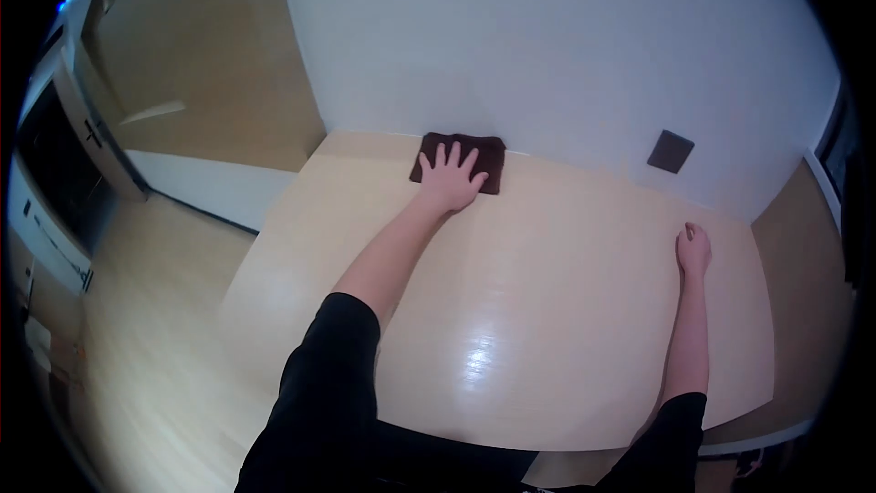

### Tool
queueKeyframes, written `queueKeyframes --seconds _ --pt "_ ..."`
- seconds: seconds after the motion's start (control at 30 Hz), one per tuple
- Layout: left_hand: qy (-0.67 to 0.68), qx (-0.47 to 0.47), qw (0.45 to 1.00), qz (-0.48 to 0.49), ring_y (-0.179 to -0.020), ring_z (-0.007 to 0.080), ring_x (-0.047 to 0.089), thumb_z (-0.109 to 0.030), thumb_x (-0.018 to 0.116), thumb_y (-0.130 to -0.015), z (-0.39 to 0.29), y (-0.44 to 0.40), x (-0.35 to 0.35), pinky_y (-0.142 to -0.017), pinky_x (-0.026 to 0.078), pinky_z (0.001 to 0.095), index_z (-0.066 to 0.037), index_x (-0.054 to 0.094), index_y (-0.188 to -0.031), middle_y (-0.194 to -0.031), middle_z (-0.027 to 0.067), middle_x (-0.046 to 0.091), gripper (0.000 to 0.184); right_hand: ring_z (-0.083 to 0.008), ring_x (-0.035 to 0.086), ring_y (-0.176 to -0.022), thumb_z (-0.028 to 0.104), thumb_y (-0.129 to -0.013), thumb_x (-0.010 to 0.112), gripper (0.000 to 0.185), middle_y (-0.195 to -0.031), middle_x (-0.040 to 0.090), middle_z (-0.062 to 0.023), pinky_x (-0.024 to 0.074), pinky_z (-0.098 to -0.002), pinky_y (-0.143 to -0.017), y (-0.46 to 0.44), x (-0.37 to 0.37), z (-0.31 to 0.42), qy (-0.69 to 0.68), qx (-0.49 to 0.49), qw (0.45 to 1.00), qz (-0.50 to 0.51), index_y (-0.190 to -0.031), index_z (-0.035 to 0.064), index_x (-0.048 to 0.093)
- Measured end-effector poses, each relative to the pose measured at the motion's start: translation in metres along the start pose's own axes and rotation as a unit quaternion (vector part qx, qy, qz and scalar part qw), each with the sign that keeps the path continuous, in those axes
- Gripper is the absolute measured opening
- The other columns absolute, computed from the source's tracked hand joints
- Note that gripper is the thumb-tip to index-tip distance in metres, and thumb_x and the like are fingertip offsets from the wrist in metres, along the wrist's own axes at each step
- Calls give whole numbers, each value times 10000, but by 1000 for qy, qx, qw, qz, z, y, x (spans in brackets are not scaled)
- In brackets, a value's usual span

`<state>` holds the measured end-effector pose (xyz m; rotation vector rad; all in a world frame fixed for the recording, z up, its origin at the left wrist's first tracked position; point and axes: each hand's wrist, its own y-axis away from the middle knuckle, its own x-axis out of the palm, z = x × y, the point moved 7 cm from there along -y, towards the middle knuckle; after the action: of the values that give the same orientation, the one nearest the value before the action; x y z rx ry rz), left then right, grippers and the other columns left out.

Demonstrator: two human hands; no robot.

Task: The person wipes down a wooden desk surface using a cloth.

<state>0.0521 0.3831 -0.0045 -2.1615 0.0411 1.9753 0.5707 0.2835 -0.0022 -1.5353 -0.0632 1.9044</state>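
Spread fingers [450, 157] atop dark cloth [494, 153], cloth beneath them, near the wall [547, 55]

Left hand [450, 184] splayed flat; right hand [694, 249] curled (loosely).

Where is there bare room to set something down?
Widest: the tabletop between the left forearm and right forearm. Another patch lies from the left forearm to the table's left edge. Crowded: by the wall, where the left hand lies on a dark cloth.

Dim, cool indoor light — white glare toward six o'clock on the pale wood-grain tabletop [547, 310] — strong fisheye bending, black corners.
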Motion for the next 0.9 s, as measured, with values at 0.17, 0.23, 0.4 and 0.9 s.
queueKeyframes --seconds 0.17,0.23,0.4,0.9 --pt "16 29 999 34 -1428 363 99 -533 277 -957 -9 53 -18 -1115 73 605 -197 192 -1496 -1557 134 131 641 -277 568 -1110 253 -854 540 343 -1169 623 -112 432 -390 -962 4 -10 -2 -35 19 999 3 -1135 79 632" --pt "12 58 998 36 -1423 373 111 -518 276 -963 3 64 -9 -1114 90 603 -190 192 -1496 -1552 144 140 632 -279 567 -1114 246 -854 536 342 -1177 621 -113 433 -389 -960 -12 18 11 -38 10 999 10 -1137 79 630" --pt "-6 134 991 -9 -1410 397 141 -459 406 -945 18 179 -24 -1092 134 621 -164 231 -1482 -1527 180 194 636 -287 567 -1123 234 -855 525 346 -1189 619 -117 439 -393 -955 -23 52 -1 -57 11 998 26 -1148 78 623" --pt "52 26 998 10 -1345 453 263 -372 628 -813 -9 363 -77 -1030 214 662 -100 420 -1392 -1458 238 304 673 -273 563 -1151 247 -908 498 372 -1221 602 -141 429 -356 -966 -26 55 -31 -105 1 993 48 -1214 51 575"
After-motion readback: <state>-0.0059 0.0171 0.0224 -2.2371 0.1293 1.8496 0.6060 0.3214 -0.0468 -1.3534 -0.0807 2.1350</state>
